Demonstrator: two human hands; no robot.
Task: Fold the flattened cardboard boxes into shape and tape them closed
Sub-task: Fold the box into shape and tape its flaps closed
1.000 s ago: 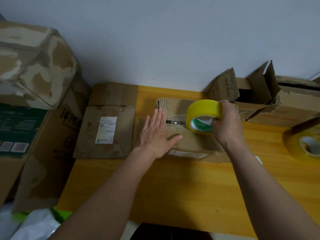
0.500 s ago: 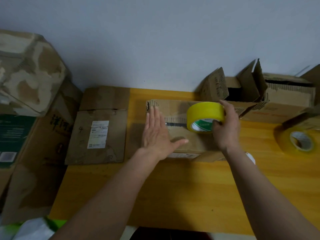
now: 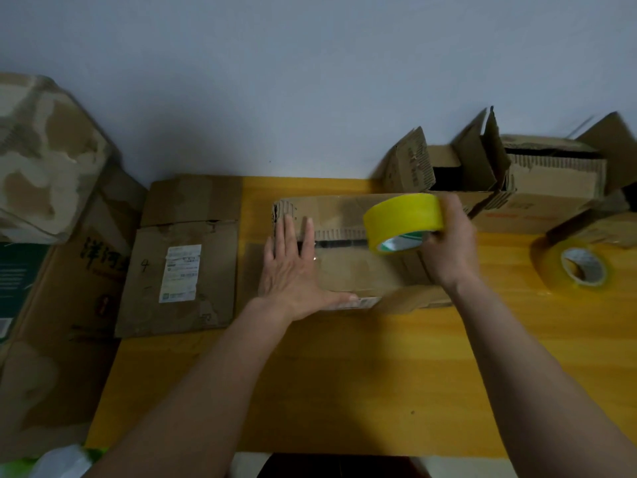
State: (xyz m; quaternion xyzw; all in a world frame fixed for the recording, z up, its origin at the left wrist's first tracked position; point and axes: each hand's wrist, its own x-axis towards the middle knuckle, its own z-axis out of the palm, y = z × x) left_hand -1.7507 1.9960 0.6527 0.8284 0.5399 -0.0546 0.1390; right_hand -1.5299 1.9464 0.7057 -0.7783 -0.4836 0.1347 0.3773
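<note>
A folded cardboard box (image 3: 348, 274) lies on the yellow wooden table (image 3: 344, 374), its top flaps meeting along a dark seam. My left hand (image 3: 287, 270) presses flat on the box's left end, fingers straight, across the seam. My right hand (image 3: 448, 243) grips a yellow tape roll (image 3: 401, 220) held over the right part of the seam. A clear strip of tape seems to run from the roll toward my left hand, hard to make out.
A flattened box with a white label (image 3: 181, 270) lies left of the work. Open boxes (image 3: 517, 181) stand at the back right against the wall. A second tape roll (image 3: 574, 267) lies on the table at right. Stacked cartons (image 3: 41, 201) stand at far left.
My right hand has drawn the yellow roll rightward along the seam, away from my left hand. The left hand stays pressed flat on the box.
</note>
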